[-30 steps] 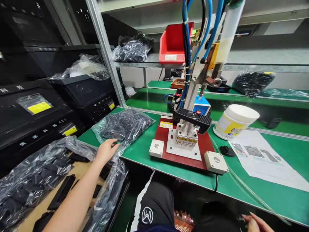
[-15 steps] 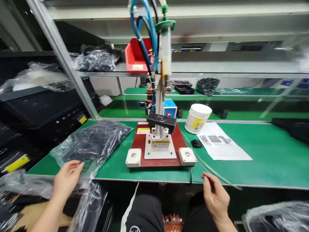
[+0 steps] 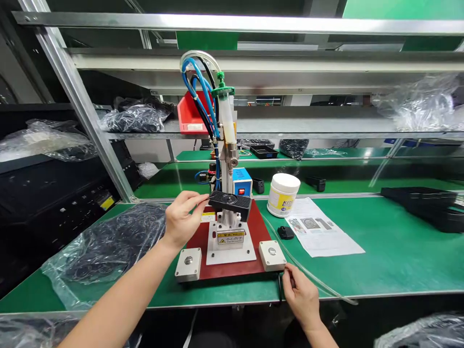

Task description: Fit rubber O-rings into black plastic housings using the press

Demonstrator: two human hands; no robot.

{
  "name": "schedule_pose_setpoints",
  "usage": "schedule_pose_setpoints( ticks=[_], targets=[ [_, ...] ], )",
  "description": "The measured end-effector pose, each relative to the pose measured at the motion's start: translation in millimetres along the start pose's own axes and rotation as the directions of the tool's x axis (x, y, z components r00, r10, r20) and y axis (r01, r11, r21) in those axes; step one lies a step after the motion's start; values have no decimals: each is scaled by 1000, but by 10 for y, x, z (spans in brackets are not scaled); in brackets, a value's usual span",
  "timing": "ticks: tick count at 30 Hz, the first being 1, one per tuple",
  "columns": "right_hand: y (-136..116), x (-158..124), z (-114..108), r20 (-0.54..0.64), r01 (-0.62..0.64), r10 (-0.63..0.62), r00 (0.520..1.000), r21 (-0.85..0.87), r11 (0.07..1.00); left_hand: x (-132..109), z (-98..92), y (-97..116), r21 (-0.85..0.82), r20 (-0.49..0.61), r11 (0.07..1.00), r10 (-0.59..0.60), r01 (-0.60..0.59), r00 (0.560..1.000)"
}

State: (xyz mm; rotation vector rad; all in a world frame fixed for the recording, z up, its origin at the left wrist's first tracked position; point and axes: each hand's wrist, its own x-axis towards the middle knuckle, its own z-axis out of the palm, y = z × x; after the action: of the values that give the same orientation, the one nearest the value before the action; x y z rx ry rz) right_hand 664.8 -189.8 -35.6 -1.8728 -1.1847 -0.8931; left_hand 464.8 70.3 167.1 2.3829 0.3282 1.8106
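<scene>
Two hands extended: left (image 3: 181,220) on black fixture (image 3: 229,204), right (image 3: 300,297) by tubing (image 3: 308,276).

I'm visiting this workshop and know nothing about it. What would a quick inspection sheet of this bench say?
Surface: green bench mat.
Job's things: a bench press with a syringe, a black ribbed block, a red base plate, two white button boxes.
Grippers: nothing seen; left hand has fingers at the block's edge; right hand is near the clear tube.
Clutter: a bag of black rubber rings, a white tub, a printed sheet.
Cables: blue hoses, the clear tube.
Surroundings: a metal shelf upright, a red bin.
</scene>
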Motion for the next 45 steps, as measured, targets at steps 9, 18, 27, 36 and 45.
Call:
schedule_pose_setpoints(
  ticks=[9, 18, 27, 36, 45],
  targets=[
    [-34, -7, 0, -31, 17, -17, 999, -6, 1000, 222, 393, 105, -137, 312, 989, -13, 59, 950],
    [-33, -24, 16, -60, 11, -11, 998, -9, 1000, 189, 262, 38, -62, 429, 953, 295, -298, 854],
    [-34, -18, 8, -68, 18, -17, 998, 3, 1000, 91, 358, 114, 105, 489, 887, 348, -450, 800],
    [-35, -27, 22, -71, 4, -4, 997, 4, 1000, -111, 302, 147, 156, 468, 924, 243, -350, 850],
    [-96, 40, -62, -60, -136, 144, 988, 117, 984, -1297, -341, -28, 198, 282, 980, -45, -12, 958]
  ],
)
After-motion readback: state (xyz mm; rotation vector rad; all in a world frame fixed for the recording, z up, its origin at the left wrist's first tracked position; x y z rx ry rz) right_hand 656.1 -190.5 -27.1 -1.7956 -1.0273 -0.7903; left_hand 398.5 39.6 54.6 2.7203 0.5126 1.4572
